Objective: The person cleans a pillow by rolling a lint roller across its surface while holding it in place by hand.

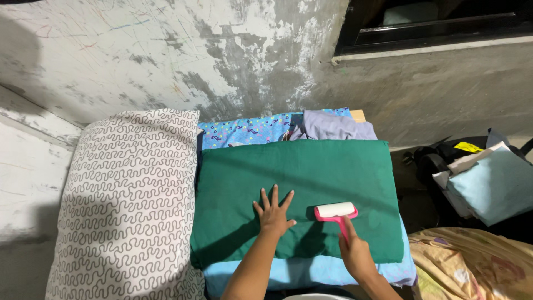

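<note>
1. The left hand (273, 214) lies flat and palm down on a dark green pillow (311, 178), fingers spread wide and pointing toward the far edge; it grips nothing and only presses on the fabric, a little left of the pillow's middle and nearer its front edge.
2. The right hand (355, 253) is closed around the pink handle of a lint roller (335, 211), with the forefinger laid along the handle toward the head.
3. The roller's white drum rests on the green pillow just right of the left hand, lying crosswise, in the front half of the pillow and right of centre. It seems to touch the fabric, though the shadow beneath makes the contact hard to judge.
4. The green pillow lies across a stack of bedding. A light blue cloth (311, 272) shows beneath its front edge, and a blue patterned fabric (244, 130) shows beyond its far edge.
5. A crumpled lilac cloth (333, 126) sits at the far right corner of the stack, touching the green pillow's far edge.
6. A large white pillow (127, 211) with a grey wavy pattern lies along the left edge of the stack, just beside the green one.
7. Well apart to the right, a pale blue cushion (494, 186) rests on a dark bag (433, 155), and a yellowish printed cloth (472, 264) fills the near right corner.
8. A scuffed grey wall (166, 55) rises behind the bedding.
</note>
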